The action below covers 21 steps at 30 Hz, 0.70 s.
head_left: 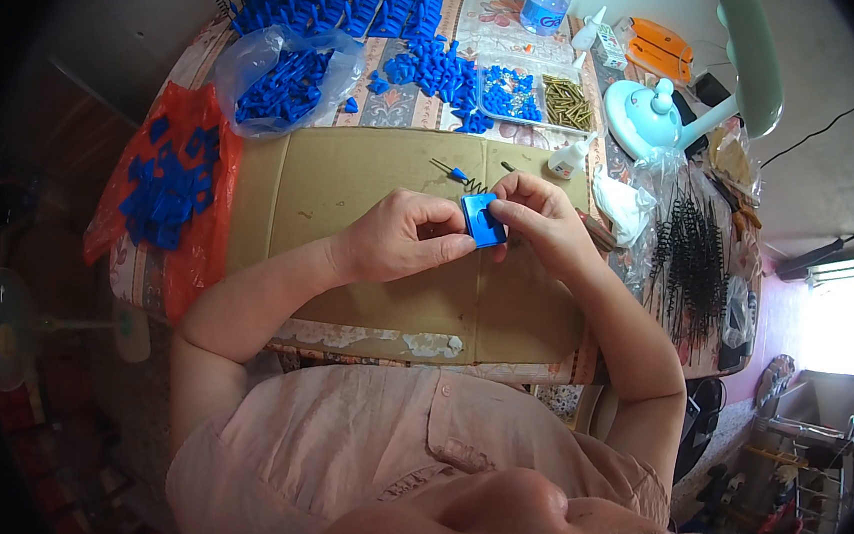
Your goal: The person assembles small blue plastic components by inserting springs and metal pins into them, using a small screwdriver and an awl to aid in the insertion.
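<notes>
Above a sheet of brown cardboard [374, 178], both my hands hold a small square blue plastic piece [491, 234]. My left hand [405, 233] pinches its left edge between thumb and fingers. Across from it, my right hand [539, 221] grips the upper right side, the thumb against the face, which has a darker notch in the middle. Just beyond the piece is a dark coiled spring [475, 186] with a small blue cone [457, 174] and thin wire ends. Whether the spring joins the square piece is hidden by my fingers.
Left, an orange-red bag [172, 257] carries blue squares. Farther back are a clear bag [338, 64] of blue parts, standing blue pieces with springs [397, 9], and a tray [536, 123] with brass-coloured pieces. Right are a white glue bottle [568, 161], lamp base [639, 118] and black springs [690, 268].
</notes>
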Motion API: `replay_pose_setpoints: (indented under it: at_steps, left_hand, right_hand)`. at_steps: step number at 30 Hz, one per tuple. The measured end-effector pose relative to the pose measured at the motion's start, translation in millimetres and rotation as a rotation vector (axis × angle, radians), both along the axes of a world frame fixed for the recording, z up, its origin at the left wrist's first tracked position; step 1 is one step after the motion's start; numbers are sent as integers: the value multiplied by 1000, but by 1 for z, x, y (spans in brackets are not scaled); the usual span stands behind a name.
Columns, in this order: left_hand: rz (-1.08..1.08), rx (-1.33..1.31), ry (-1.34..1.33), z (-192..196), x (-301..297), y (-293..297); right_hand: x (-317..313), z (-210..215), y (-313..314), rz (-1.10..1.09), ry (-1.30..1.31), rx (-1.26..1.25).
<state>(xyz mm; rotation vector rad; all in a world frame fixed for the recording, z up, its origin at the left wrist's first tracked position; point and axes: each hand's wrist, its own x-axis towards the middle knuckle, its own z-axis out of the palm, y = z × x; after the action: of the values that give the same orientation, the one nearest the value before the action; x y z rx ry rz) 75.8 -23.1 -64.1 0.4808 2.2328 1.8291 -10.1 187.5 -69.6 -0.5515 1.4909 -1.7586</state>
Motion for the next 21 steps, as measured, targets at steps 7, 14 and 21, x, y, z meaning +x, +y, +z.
replay_pose_setpoints:
  at_steps: [7,14,21]
  left_hand:
    - [22,3,-29,2,-2,-2]
    - [79,67,-100,0,-5,-6]
    - [87,137,-101,1,-7,-7]
  right_hand:
    - [-1,-3,0,27,21,0]
    - [2,5,-2,39,-16,-36]
    - [1,2,0,73,-3,-59]
